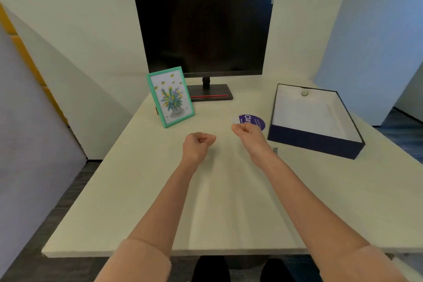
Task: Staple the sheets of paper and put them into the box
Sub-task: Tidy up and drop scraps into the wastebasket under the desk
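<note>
Now open box, sheets inside, lies w/ long axis near-far.

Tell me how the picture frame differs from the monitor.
The picture frame is small with a teal border; the monitor is far larger and black. The frame shows painted flowers; the monitor's screen is dark. The frame is turned at an angle; the monitor faces squarely forward on a stand. Both stand upright on the desk.
</note>
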Available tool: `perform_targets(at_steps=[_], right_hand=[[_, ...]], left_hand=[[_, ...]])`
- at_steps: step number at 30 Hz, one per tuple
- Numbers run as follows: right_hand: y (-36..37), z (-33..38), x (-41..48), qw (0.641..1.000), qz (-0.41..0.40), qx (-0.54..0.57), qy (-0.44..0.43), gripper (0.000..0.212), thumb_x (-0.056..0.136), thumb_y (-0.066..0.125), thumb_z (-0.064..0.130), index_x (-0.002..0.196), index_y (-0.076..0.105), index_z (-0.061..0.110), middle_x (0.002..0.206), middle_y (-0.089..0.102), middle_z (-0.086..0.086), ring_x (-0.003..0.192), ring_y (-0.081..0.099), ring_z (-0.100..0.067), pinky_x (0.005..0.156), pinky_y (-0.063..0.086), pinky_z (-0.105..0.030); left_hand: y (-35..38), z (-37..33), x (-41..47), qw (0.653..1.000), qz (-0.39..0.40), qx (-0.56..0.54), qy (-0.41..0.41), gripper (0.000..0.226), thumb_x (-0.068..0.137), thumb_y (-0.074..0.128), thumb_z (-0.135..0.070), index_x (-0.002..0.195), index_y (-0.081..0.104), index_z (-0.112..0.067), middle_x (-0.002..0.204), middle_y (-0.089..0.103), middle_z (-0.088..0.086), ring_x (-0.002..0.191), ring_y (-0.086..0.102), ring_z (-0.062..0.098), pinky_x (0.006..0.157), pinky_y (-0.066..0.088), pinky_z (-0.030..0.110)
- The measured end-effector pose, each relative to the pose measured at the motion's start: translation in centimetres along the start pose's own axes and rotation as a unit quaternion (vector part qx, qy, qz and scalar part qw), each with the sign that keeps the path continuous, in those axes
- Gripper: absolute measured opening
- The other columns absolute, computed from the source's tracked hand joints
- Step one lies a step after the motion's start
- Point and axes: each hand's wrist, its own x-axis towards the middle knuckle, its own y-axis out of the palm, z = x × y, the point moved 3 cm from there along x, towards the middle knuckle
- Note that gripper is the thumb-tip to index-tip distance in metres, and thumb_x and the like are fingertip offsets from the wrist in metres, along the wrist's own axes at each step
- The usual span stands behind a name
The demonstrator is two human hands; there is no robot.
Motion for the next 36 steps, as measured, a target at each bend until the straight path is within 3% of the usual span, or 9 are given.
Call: perform_targets(at_steps=[3, 6, 10, 15, 18, 22, 24, 30, 36], right_hand=[[-5.4, 1.1, -2.4, 0.998, -0.055, -0.005, -0.016, 0.031, 0.095, 0.052, 0.027, 0.112, 0.062, 0.003, 0.102, 0.059, -0.002, 0.094, 0.050, -0.013, 0.071, 0.038, -0.023], [-11.2, 2.4, -5.6, 0.995, -0.097, -0.008, -0.035, 0.031, 0.096, 0.051, 0.028, 0.116, 0.060, 0.005, 0.103, 0.058, 0.001, 0.095, 0.051, -0.012, 0.074, 0.040, -0.021], [-20.2, 2.1, -10.3, 0.982, -0.184, -0.002, -0.045, 0.032, 0.095, 0.053, 0.028, 0.117, 0.060, 0.005, 0.112, 0.059, 0.001, 0.104, 0.051, -0.010, 0.089, 0.035, -0.024], [-31.2, -1.0, -16.6, 0.957, -0.289, -0.001, -0.028, 0.029, 0.095, 0.054, 0.024, 0.113, 0.061, 0.002, 0.107, 0.061, -0.003, 0.101, 0.053, -0.013, 0.082, 0.041, -0.021], [-36.4, -3.5, -20.4, 0.939, -0.343, -0.007, -0.008, 0.028, 0.096, 0.053, 0.025, 0.111, 0.061, 0.004, 0.108, 0.058, 0.000, 0.102, 0.050, -0.010, 0.079, 0.038, -0.019], [-41.4, -8.3, -24.1, 0.919, -0.393, 0.012, 0.035, 0.028, 0.095, 0.054, 0.023, 0.086, 0.063, -0.002, 0.087, 0.056, -0.002, 0.089, 0.049, -0.013, 0.076, 0.045, -0.037], [-43.0, -10.8, -25.4, 0.911, -0.408, 0.037, 0.055, 0.022, 0.094, 0.055, 0.022, 0.078, 0.061, 0.009, 0.084, 0.058, 0.000, 0.092, 0.052, -0.013, 0.084, 0.042, -0.032], [-46.0, -20.1, -27.0, 0.885, -0.440, 0.067, 0.137, 0.016, 0.094, 0.055, 0.021, 0.081, 0.059, 0.013, 0.090, 0.059, 0.000, 0.093, 0.050, -0.010, 0.087, 0.035, -0.027], [-44.8, -32.0, -24.6, 0.882, -0.393, 0.082, 0.248, 0.014, 0.093, 0.056, 0.025, 0.094, 0.061, 0.011, 0.087, 0.061, -0.001, 0.089, 0.053, -0.015, 0.075, 0.041, -0.025]], left_hand=[[4.2, -4.1, -2.5, 0.995, 0.049, -0.086, 0.021, 0.019, 0.087, 0.066, -0.012, 0.100, 0.070, 0.002, 0.084, 0.063, 0.003, 0.069, 0.054, 0.006, 0.056, 0.042, 0.002], [9.1, -8.0, -5.4, 0.986, 0.104, -0.120, 0.049, 0.024, 0.089, 0.064, -0.015, 0.103, 0.069, 0.004, 0.081, 0.062, 0.003, 0.073, 0.054, 0.008, 0.063, 0.041, 0.009], [17.0, -12.6, -10.8, 0.966, 0.202, -0.144, 0.079, 0.023, 0.089, 0.065, -0.018, 0.106, 0.068, -0.003, 0.085, 0.063, -0.005, 0.074, 0.055, -0.001, 0.061, 0.043, 0.005], [26.7, -16.9, -19.1, 0.934, 0.309, -0.157, 0.091, 0.019, 0.087, 0.066, -0.018, 0.101, 0.069, -0.005, 0.077, 0.062, -0.008, 0.071, 0.054, -0.001, 0.061, 0.041, 0.009], [32.2, -17.5, -23.9, 0.913, 0.370, -0.146, 0.086, 0.021, 0.087, 0.067, -0.018, 0.102, 0.070, -0.004, 0.087, 0.064, -0.003, 0.074, 0.054, 0.002, 0.072, 0.043, 0.017], [38.2, -16.1, -29.0, 0.888, 0.437, -0.127, 0.060, 0.021, 0.087, 0.066, -0.017, 0.103, 0.070, -0.004, 0.083, 0.064, -0.005, 0.074, 0.056, 0.004, 0.079, 0.049, 0.023], [40.7, -14.7, -31.0, 0.878, 0.464, -0.106, 0.045, 0.022, 0.088, 0.066, -0.018, 0.104, 0.070, -0.004, 0.075, 0.062, -0.005, 0.068, 0.055, 0.006, 0.070, 0.049, 0.020], [47.7, -6.6, -34.1, 0.858, 0.513, -0.021, -0.022, 0.014, 0.087, 0.067, -0.018, 0.095, 0.073, -0.009, 0.080, 0.065, 0.000, 0.076, 0.056, 0.013, 0.081, 0.050, 0.032], [52.9, 3.5, -30.4, 0.882, 0.457, 0.073, -0.087, 0.019, 0.087, 0.065, -0.020, 0.103, 0.071, -0.010, 0.097, 0.068, 0.000, 0.090, 0.061, 0.017, 0.094, 0.052, 0.039]])
